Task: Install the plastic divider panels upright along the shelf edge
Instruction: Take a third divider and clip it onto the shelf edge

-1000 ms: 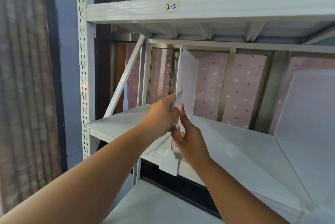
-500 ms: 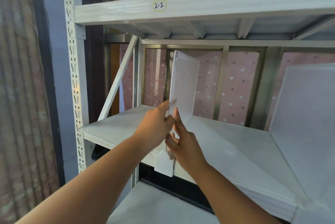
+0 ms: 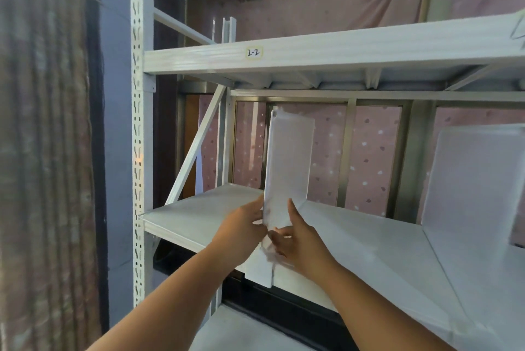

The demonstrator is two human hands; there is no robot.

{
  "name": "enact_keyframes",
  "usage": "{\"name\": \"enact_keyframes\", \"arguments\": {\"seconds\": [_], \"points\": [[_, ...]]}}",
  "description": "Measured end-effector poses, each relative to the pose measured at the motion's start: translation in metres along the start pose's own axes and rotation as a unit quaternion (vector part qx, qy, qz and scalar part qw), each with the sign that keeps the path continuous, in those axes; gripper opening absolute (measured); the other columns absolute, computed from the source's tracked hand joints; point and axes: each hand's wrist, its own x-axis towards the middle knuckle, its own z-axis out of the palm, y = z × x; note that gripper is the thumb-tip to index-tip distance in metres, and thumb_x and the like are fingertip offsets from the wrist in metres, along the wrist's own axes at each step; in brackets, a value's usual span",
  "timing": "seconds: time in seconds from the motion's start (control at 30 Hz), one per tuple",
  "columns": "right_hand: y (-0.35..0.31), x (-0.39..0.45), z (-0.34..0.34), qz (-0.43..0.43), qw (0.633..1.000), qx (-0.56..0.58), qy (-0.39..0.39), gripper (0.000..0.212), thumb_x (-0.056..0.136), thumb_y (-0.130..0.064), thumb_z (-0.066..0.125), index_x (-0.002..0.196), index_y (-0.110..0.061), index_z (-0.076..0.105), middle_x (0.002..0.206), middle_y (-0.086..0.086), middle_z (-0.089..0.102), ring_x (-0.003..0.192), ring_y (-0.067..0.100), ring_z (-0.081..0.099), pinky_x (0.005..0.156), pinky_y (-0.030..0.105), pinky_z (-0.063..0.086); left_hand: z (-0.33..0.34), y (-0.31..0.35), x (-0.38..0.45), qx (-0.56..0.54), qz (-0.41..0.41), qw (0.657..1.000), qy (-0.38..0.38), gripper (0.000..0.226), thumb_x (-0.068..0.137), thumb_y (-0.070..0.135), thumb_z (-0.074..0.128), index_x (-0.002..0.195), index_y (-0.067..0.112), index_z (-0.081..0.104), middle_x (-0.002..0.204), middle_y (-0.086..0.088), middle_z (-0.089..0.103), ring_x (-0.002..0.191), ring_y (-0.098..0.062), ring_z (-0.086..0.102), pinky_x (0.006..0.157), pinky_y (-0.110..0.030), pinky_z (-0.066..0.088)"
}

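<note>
A translucent white plastic divider panel (image 3: 288, 163) stands upright over the front edge of the white metal shelf (image 3: 199, 208). Its lower clip part (image 3: 260, 268) hangs down over the shelf's front lip. My left hand (image 3: 241, 230) grips the panel's lower left edge, and my right hand (image 3: 301, 242) holds its lower right side, thumb on the panel face. A second divider panel (image 3: 477, 188) stands upright on the same shelf at the right.
The upper shelf beam (image 3: 341, 49) carries a label reading 2-2. A perforated white upright post (image 3: 140, 123) and a diagonal brace (image 3: 199, 146) frame the left end. A lower shelf (image 3: 250, 328) lies below. A curtain (image 3: 42, 151) hangs at the left.
The view has tilted upward, so the shelves sit lower in frame. Both hands have stayed on the panel's base, and the panel stands a little straighter.
</note>
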Motion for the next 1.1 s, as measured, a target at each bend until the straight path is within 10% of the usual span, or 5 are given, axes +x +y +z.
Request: {"name": "enact_keyframes", "arguments": {"seconds": [0.2,0.4,0.53,0.67,1.1], "points": [[0.004,-0.005,-0.005,-0.009,0.988,-0.127,-0.086,0.117,0.07,-0.075,0.07,0.161,-0.04,0.006,0.157,-0.007,0.044,0.123,0.001,0.054,0.102,0.025,0.042,0.027,-0.031,-0.059,-0.112,-0.021,0.988,0.108,0.07,0.098,0.009,0.065,0.155,0.044,0.045,0.144,0.018,0.063,0.133,-0.007,0.062,0.112,-0.034,0.051],[0.005,-0.009,-0.003,-0.013,0.954,-0.283,-0.096,0.11,0.08,-0.069,0.066,0.163,-0.027,0.008,0.17,-0.011,0.004,0.153,0.019,0.022,0.113,0.031,0.027,0.075,-0.07,-0.094,-0.233,-0.078,0.945,0.216,0.039,0.094,0.005,0.067,0.105,0.043,0.067,0.106,0.01,0.072,0.093,-0.009,0.073,0.066,-0.023,0.062],[-0.006,-0.014,0.002,-0.022,0.91,-0.39,-0.134,0.092,0.09,-0.057,0.065,0.161,-0.023,0.017,0.167,0.011,0.025,0.149,0.035,0.029,0.116,0.042,0.032,0.096,-0.082,-0.084,-0.535,-0.243,0.795,0.153,0.025,0.1,0.013,0.07,0.124,0.013,0.061,0.113,-0.016,0.067,0.099,-0.03,0.071,0.072,-0.043,0.065],[-0.011,-0.017,0.001,-0.028,0.91,-0.393,-0.133,0.085,0.092,-0.052,0.066,0.159,-0.015,0.029,0.162,0.012,0.034,0.146,0.031,0.035,0.113,0.037,0.033,0.109,-0.078,-0.07,-0.67,-0.233,0.699,0.096,0.033,0.105,0.02,0.063,0.135,0.007,0.06,0.127,-0.024,0.073,0.11,-0.043,0.076,0.091,-0.052,0.062],[0.0,-0.022,0.012,-0.073,0.889,-0.443,-0.083,0.061,0.095,-0.059,0.055,0.139,-0.017,0.049,0.132,0.004,0.055,0.117,0.024,0.056,0.094,0.035,0.049,0.132,-0.09,-0.051,-0.688,-0.176,0.701,0.069,0.052,0.109,0.042,0.045,0.138,0.003,0.064,0.133,-0.021,0.074,0.121,-0.032,0.073,0.089,-0.041,0.065]]}}
